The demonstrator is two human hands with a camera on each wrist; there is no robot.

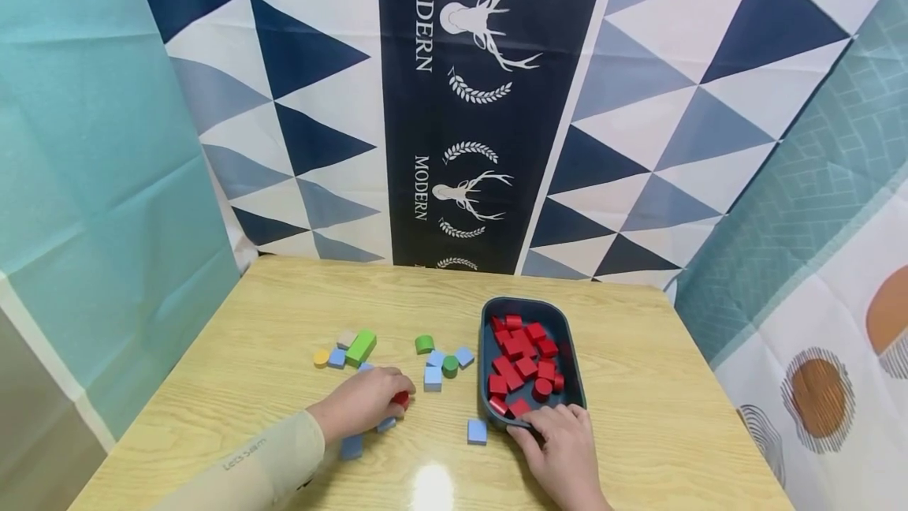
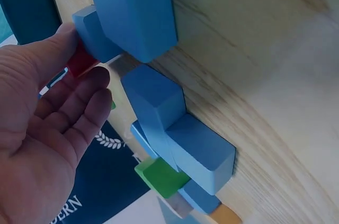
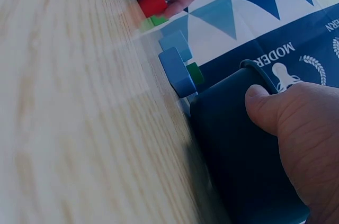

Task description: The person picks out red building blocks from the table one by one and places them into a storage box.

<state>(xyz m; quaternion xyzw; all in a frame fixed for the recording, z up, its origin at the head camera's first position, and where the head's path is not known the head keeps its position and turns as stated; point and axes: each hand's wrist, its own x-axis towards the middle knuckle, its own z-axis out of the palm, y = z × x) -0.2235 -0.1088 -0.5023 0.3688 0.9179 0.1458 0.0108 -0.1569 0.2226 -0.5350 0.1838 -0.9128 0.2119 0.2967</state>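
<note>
My left hand (image 1: 365, 402) pinches a red block (image 1: 401, 399) between thumb and fingers, low over the wooden table. In the right wrist view the red block (image 3: 152, 5) shows between the thumb and fingertips. Blue blocks (image 1: 351, 446) lie close beside and below this hand; in the left wrist view a blue block (image 2: 98, 36) overlaps the red one. My right hand (image 1: 563, 448) grips the near rim of a dark blue tray (image 1: 542, 312), its thumb against the outer wall. Inside the tray lie many red blocks (image 1: 525, 345).
A light green block (image 1: 361, 347), a yellow round block (image 1: 321, 358) and a beige block (image 1: 346, 339) lie at the left. Between the hands are more blue blocks (image 1: 433, 378), a green cylinder (image 1: 450, 367) and a green curved block (image 1: 424, 345). One blue block (image 1: 477, 431) sits left of the tray.
</note>
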